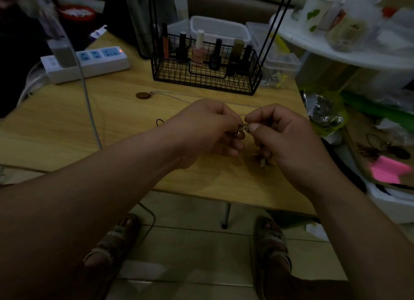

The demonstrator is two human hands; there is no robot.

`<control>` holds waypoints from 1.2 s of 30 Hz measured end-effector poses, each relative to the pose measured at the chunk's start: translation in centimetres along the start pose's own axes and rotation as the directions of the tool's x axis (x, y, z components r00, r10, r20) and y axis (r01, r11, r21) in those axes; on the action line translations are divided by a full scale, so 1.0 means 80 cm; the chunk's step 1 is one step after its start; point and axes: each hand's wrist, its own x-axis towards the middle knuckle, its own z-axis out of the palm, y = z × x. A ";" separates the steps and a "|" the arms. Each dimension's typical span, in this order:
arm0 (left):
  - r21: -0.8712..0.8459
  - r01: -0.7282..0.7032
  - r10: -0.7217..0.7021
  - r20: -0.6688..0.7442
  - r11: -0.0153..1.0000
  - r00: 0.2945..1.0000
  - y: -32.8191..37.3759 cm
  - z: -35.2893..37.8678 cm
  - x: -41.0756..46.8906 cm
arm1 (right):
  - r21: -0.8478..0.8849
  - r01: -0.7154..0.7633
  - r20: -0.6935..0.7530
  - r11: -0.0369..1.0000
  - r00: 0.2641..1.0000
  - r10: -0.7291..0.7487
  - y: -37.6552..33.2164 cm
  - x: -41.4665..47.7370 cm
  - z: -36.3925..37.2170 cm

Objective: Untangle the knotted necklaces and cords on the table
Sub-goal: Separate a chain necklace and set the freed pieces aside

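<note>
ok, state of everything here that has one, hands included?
left hand: pinches the tangle
right hand: pinches the same tangle
tangle: knotted, held between both hands above the table
pendant necklace: laid out flat on the table
power strip: indicator lit, one adapter plugged in
polish bottles: upright, capped, in the wire basket
</note>
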 end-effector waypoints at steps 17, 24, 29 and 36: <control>-0.086 0.039 -0.038 0.013 0.996 0.999 0.000 0.006 -0.001 | -0.015 0.031 -0.109 0.999 0.994 -0.032 0.000 -0.003 0.008; -0.163 0.064 -0.056 0.054 0.985 0.997 0.000 0.007 -0.001 | 0.533 -0.280 0.071 0.798 0.955 0.288 -0.001 -0.001 0.019; -0.082 0.042 -0.037 0.065 0.996 0.997 -0.001 0.007 -0.003 | 0.684 -0.384 0.197 0.620 0.916 0.350 0.002 0.004 0.022; 0.109 -0.028 0.026 0.019 0.994 0.999 -0.003 0.011 -0.002 | 0.543 -0.353 0.142 0.762 0.933 0.331 -0.001 0.004 0.013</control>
